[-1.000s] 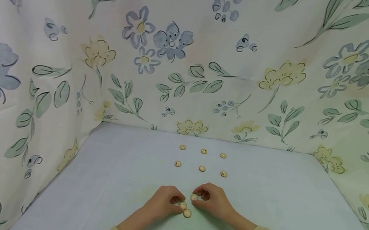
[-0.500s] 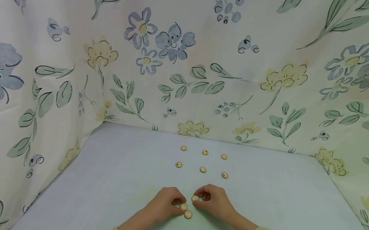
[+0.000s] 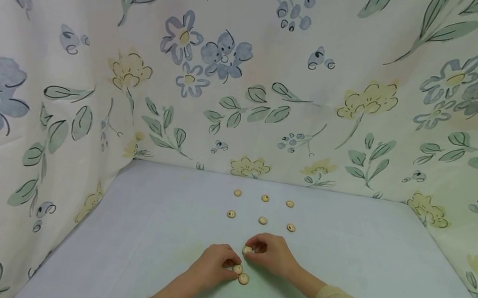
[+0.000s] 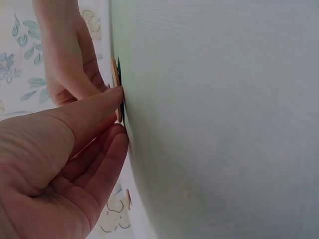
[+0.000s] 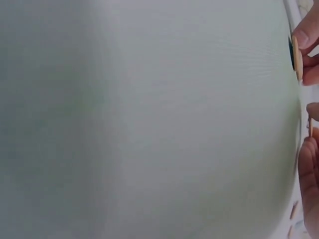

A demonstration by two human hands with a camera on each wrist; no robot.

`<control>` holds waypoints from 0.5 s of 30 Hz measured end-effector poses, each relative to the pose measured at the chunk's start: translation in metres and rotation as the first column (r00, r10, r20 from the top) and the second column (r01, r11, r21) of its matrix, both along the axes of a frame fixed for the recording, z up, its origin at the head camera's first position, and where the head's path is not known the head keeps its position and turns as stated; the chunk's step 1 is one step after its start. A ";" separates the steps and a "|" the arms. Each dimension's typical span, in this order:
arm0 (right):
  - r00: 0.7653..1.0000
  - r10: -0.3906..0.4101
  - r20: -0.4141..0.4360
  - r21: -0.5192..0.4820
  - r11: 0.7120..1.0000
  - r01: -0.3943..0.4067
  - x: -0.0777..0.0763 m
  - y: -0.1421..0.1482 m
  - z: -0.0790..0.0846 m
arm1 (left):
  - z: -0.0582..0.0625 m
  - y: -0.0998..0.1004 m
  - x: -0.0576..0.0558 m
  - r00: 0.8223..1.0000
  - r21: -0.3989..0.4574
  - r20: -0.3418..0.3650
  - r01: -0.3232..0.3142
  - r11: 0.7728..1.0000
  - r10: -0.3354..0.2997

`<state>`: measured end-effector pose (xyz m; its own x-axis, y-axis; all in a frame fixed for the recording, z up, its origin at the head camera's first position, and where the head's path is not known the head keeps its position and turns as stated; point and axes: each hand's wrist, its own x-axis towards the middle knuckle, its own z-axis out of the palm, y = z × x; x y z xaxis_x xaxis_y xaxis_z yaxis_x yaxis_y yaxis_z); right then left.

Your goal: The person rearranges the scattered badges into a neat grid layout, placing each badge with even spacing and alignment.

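Note:
Between its thumb and fingers, my left hand (image 3: 212,263) pinches a round, pale wooden button (image 3: 238,269) on the white tabletop. A second button (image 3: 243,279) lies against it on the near right side. Just beyond these, my right hand (image 3: 272,254) grips another button (image 3: 247,250) by its edge; whether that one touches the table cannot be told. Seen edge-on in the left wrist view, a button (image 4: 115,73) sits at the left hand's (image 4: 55,154) thumb. In the right wrist view my right hand (image 5: 310,174) shows only at the right edge.
Farther back on the white table (image 3: 164,220) lie several more wooden buttons in two rows, among them a back-row button (image 3: 265,198) and a front-row button (image 3: 263,220). A floral cloth (image 3: 251,59) hangs behind and along both sides.
My right hand has moved left and slightly away with its button, nearer to the left hand's button. The left hand holds its place, and the rows of buttons are unchanged.

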<state>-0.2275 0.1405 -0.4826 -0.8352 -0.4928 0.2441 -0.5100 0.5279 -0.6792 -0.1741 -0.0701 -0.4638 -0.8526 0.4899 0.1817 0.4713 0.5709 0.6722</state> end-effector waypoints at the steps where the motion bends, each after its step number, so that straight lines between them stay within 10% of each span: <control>1: 1.000 0.000 0.006 0.003 1.000 0.000 -0.002 -0.002 0.001 | 0.000 0.000 0.000 1.000 -0.003 -0.006 0.001 1.000 -0.001; 15: 0.997 0.063 0.050 0.000 0.998 -0.063 -0.028 -0.040 0.002 | 0.002 0.002 0.001 0.997 -0.060 -0.072 0.004 0.998 -0.008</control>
<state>-0.2559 0.1010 -0.4803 -0.8134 -0.5454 0.2024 -0.5081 0.4967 -0.7036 -0.1729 -0.0686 -0.4619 -0.8354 0.5066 0.2132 0.5209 0.6059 0.6013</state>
